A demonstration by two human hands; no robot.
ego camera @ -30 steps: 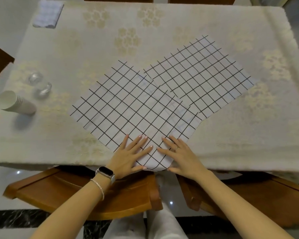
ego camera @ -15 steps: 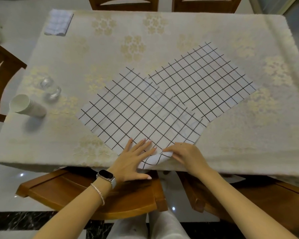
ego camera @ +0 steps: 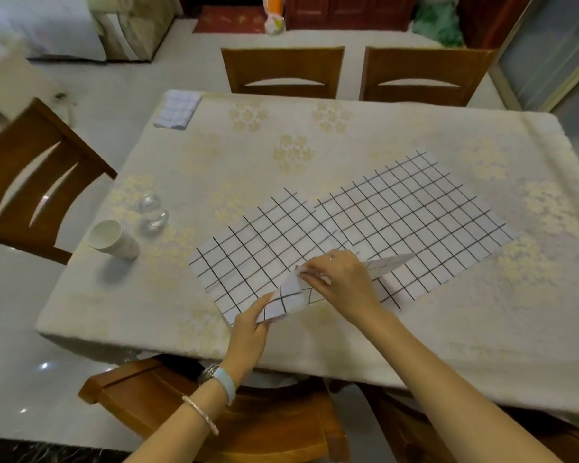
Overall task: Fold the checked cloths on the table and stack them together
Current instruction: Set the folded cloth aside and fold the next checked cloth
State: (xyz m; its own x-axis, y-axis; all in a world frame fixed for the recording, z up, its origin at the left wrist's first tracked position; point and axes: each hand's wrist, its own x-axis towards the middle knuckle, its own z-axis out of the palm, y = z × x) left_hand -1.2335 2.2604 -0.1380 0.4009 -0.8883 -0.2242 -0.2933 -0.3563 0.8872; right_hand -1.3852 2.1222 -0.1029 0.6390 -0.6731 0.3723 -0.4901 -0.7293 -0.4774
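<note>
Two white cloths with a black grid lie overlapping on the table. The left checked cloth has its near corner lifted off the tabletop. My right hand pinches that raised corner from above. My left hand holds the same lifted flap from below, thumb on top. The right checked cloth lies flat, partly under the first one. A small folded checked cloth rests at the far left corner.
A stack of paper cups lies on its side at the left, beside two small clear glasses. Wooden chairs stand at the far side, the left and below me.
Both hands were pressing flat on the near corner. They have since taken hold of it and lifted it up and away from me. The camera view has risen.
</note>
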